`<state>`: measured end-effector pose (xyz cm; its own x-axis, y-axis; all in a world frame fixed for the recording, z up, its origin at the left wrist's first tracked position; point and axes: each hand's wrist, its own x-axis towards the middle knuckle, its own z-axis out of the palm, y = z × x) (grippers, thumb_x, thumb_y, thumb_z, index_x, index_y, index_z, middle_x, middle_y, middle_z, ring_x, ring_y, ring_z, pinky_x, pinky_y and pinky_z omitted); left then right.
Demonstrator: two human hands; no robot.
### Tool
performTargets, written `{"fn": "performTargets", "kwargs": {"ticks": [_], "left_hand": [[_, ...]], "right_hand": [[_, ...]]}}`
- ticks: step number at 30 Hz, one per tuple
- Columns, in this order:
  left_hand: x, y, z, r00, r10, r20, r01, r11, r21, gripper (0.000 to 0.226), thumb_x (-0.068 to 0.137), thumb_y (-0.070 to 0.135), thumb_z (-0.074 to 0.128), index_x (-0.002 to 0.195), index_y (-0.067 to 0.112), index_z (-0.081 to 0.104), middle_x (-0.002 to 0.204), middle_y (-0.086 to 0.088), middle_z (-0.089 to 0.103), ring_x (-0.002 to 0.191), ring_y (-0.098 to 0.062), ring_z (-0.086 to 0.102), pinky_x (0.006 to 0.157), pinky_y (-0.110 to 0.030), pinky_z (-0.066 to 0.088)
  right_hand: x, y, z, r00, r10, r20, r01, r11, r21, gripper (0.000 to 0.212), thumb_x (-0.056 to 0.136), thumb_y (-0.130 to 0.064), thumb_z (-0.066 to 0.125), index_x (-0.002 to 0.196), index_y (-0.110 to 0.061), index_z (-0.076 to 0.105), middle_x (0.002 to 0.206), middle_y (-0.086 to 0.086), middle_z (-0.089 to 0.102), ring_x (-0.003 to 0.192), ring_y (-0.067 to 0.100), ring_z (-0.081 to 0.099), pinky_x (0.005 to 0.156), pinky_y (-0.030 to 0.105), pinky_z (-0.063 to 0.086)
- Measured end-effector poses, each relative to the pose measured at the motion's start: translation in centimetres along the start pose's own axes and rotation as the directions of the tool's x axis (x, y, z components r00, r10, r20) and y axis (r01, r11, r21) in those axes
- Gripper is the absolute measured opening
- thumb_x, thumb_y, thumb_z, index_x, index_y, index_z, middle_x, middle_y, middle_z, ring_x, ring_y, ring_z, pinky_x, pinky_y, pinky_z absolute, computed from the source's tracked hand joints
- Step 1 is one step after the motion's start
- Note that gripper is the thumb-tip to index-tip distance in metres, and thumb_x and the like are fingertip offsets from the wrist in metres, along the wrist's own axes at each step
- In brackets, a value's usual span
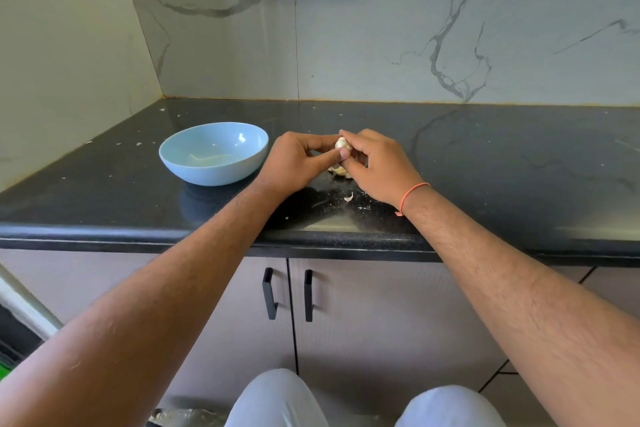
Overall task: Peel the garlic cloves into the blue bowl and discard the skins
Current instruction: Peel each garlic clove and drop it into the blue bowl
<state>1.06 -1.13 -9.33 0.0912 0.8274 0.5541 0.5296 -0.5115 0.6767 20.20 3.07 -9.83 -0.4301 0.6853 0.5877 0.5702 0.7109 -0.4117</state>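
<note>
While the blue bowl (213,153) sat adjacent, left hand (298,163) and right hand (379,166) together pinched one garlic clove (341,143).

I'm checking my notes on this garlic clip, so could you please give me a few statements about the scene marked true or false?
1. Both hands hold the garlic clove above the black counter. True: the left hand and the right hand pinch it between them.
2. The blue bowl is to the right of the hands. False: it stands to their left.
3. Bits of garlic skin lie on the counter near the hands. True.
4. The bowl is tipped on its side. False: it stands upright.
5. The orange thread band is on the left wrist. False: it is on the right wrist.
</note>
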Motion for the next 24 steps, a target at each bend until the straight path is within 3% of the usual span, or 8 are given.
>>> {"fn": "performTargets", "kwargs": {"ticks": [5,8,16,21,24], "left_hand": [[0.4,-0.5,-0.1,0.995,-0.094,0.030,0.096,0.992,-0.084,0.023,0.099,0.032,0.073,0.117,0.020,0.081,0.074,0.017,0.076,0.057,0.001,0.052,0.061,-0.017,0.047],[0.6,-0.7,0.0,0.993,-0.112,0.047,0.115,0.991,-0.064,0.021,0.101,0.034,0.070,0.110,0.021,0.084,0.067,0.009,0.074,0.056,-0.003,0.058,0.059,-0.018,0.047],[0.8,-1.0,0.2,0.992,-0.122,0.028,0.121,0.993,0.013,0.024,0.105,0.034,0.064,0.101,0.021,0.084,0.064,0.008,0.071,0.050,0.001,0.058,0.056,-0.019,0.052],[0.9,-0.8,0.1,0.992,-0.127,0.013,0.127,0.992,0.022,0.025,0.107,0.033,0.061,0.091,0.032,0.080,0.065,0.004,0.074,0.050,-0.001,0.058,0.058,-0.020,0.052],[0.9,-1.0,0.2,0.988,-0.139,-0.071,0.140,0.990,0.008,0.025,0.106,0.033,0.061,0.096,0.024,0.083,0.064,0.005,0.072,0.052,-0.002,0.056,0.058,-0.019,0.048]], "right_hand": [[0.0,-0.2,0.1,0.999,-0.021,0.042,0.027,0.991,-0.131,0.049,0.105,-0.030,0.058,0.151,-0.014,0.053,0.095,-0.002,0.055,0.085,0.017,0.052,0.074,0.032,0.044],[0.1,-0.1,0.2,0.999,-0.012,0.052,0.019,0.990,-0.140,0.048,0.106,-0.032,0.058,0.150,-0.014,0.054,0.092,-0.005,0.050,0.084,0.016,0.050,0.073,0.030,0.040],[0.3,0.1,0.4,0.997,0.029,0.076,-0.022,0.996,-0.090,0.044,0.105,-0.032,0.061,0.145,-0.016,0.060,0.087,-0.003,0.054,0.082,0.018,0.054,0.074,0.030,0.042],[0.5,0.3,0.4,0.994,0.074,0.076,-0.074,0.997,0.007,0.044,0.104,-0.036,0.062,0.144,-0.020,0.062,0.087,-0.005,0.056,0.077,0.011,0.055,0.073,0.026,0.045],[0.6,0.5,0.3,0.991,0.119,0.061,-0.122,0.991,0.049,0.042,0.102,-0.029,0.065,0.143,-0.021,0.063,0.087,-0.009,0.058,0.077,0.004,0.056,0.076,0.023,0.045]]}}
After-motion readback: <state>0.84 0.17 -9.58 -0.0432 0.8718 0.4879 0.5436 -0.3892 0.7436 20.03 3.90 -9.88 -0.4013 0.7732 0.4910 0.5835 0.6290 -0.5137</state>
